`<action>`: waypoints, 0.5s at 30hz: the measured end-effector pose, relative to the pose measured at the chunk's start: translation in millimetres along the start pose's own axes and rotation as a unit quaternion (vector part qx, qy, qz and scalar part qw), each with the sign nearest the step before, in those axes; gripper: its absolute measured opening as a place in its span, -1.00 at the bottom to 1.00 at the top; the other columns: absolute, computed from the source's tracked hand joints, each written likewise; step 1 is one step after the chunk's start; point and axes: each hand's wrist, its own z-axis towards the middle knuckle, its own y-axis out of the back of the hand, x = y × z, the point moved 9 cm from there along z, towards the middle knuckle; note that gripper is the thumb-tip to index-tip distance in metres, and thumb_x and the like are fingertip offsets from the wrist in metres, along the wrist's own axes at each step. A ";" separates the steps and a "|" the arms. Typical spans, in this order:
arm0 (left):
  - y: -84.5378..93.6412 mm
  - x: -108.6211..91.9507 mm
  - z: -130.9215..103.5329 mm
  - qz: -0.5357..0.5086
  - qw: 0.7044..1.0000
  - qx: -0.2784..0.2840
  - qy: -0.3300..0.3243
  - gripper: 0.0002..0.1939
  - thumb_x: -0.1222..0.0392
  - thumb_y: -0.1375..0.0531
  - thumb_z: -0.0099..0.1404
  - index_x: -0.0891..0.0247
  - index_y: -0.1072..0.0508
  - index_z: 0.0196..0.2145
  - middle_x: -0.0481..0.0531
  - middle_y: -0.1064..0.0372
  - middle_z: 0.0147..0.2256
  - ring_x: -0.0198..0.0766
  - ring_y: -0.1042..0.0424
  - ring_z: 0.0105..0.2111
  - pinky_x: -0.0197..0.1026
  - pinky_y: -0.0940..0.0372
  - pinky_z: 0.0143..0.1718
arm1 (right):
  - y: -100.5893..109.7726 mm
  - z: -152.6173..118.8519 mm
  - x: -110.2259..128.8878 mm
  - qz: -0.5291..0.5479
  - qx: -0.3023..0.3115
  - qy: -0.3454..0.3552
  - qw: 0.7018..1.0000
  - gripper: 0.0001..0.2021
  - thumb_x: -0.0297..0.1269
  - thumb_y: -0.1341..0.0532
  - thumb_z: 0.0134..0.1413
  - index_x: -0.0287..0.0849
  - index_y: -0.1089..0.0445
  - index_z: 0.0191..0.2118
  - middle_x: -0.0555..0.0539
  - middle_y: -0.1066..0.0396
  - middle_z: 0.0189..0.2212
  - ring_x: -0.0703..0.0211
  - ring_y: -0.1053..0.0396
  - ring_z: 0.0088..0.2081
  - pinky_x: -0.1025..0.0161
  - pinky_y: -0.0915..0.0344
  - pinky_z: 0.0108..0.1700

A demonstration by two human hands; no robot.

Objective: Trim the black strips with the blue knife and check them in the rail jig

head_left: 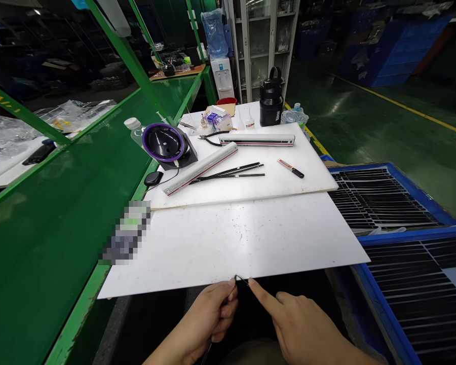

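Note:
My left hand (216, 312) is closed around a thin black strip (209, 350), which runs down below the fist. At its thumb tip, a fine dark sliver (241, 279) spans the short gap to my right hand (304, 319). My right index finger is stretched to the sliver's end, the other fingers curled; whether a thumb grips from beneath is hidden. Both hands are just off the near edge of the white board (228, 243). On the foam slab (281, 187) farther back lie several black strips (231, 172), a white model train car (201, 170) and another train car (258, 140).
A red-and-black knife (291, 168) and black-handled cutters (213, 138) lie on the slab. Behind are a purple-rimmed fan (163, 142) and a black flask (271, 101). A pixelated phone-like object (127, 233) is at left. Blue crates (414, 234) of black strips stand right.

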 end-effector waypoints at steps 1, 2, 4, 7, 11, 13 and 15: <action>-0.3 0.0 0.0 0.000 1.000 -0.004 -0.002 -0.59 -0.21 -0.08 0.22 0.19 -0.13 -0.45 -0.21 0.06 -0.61 -0.49 0.22 -0.70 -0.37 0.28 -0.71 | 0.0 -0.1 2.1 -0.011 0.009 -0.004 1.000 -0.12 -0.55 -0.15 0.03 -0.01 0.25 0.41 -0.04 -0.30 -0.39 0.04 -0.33 -0.49 0.25 0.21 -0.56; -0.3 -0.3 -0.1 0.000 1.000 -0.007 -0.003 -0.59 -0.21 -0.08 0.22 0.19 -0.12 -0.45 -0.21 0.06 -0.61 -0.49 0.22 -0.70 -0.38 0.29 -0.71 | -0.5 -0.2 4.2 -0.025 0.018 -0.008 0.999 -0.11 -0.55 -0.15 0.03 -0.01 0.27 0.41 -0.06 -0.29 -0.39 0.04 -0.33 -0.50 0.25 0.23 -0.57; 0.0 -0.9 -0.6 -0.004 1.000 -0.009 -0.004 -0.59 -0.20 -0.09 0.21 0.19 -0.12 -0.46 -0.22 0.07 -0.62 -0.49 0.23 -0.70 -0.38 0.29 -0.71 | -3.2 -0.4 6.8 -0.058 0.035 -0.014 0.998 -0.08 -0.58 -0.15 0.01 -0.01 0.31 0.41 -0.07 -0.29 -0.38 0.05 -0.33 -0.51 0.25 0.25 -0.59; 0.6 0.4 -1.1 -0.016 1.000 0.007 0.008 -0.61 -0.18 -0.09 0.22 0.19 -0.12 -0.45 -0.22 0.10 -0.61 -0.49 0.26 -0.69 -0.38 0.31 -0.71 | -6.1 -0.2 6.0 -0.078 0.034 -0.017 0.996 -0.04 -0.60 -0.16 -0.04 -0.01 0.33 0.41 -0.07 -0.29 -0.38 0.05 -0.33 -0.52 0.26 0.23 -0.60; 3.9 2.2 -0.5 -0.017 1.000 0.020 0.013 -0.63 -0.16 -0.07 0.24 0.20 -0.12 -0.45 -0.21 0.10 -0.60 -0.49 0.26 -0.69 -0.37 0.32 -0.71 | -4.4 0.4 -0.4 -0.014 -0.002 -0.017 1.000 -0.12 -0.56 -0.16 0.05 0.04 0.26 0.41 -0.04 -0.30 -0.38 0.04 -0.33 -0.48 0.28 0.12 -0.55; 4.8 2.1 0.1 -0.015 1.000 0.019 0.007 -0.64 -0.14 -0.06 0.26 0.20 -0.12 -0.45 -0.21 0.09 -0.60 -0.48 0.25 -0.69 -0.37 0.30 -0.71 | -3.3 0.4 -2.1 0.020 -0.004 -0.017 1.000 -0.14 -0.56 -0.16 0.06 0.04 0.23 0.40 -0.02 -0.31 -0.38 0.03 -0.34 -0.47 0.28 0.07 -0.53; 4.4 2.0 0.3 -0.014 1.000 0.015 0.005 -0.64 -0.14 -0.05 0.26 0.20 -0.13 -0.45 -0.21 0.10 -0.60 -0.48 0.24 -0.69 -0.37 0.30 -0.71 | -2.1 0.3 -1.3 0.030 0.005 -0.017 0.999 -0.12 -0.57 -0.16 0.05 0.05 0.24 0.40 -0.02 -0.31 -0.37 0.03 -0.34 -0.46 0.28 0.08 -0.53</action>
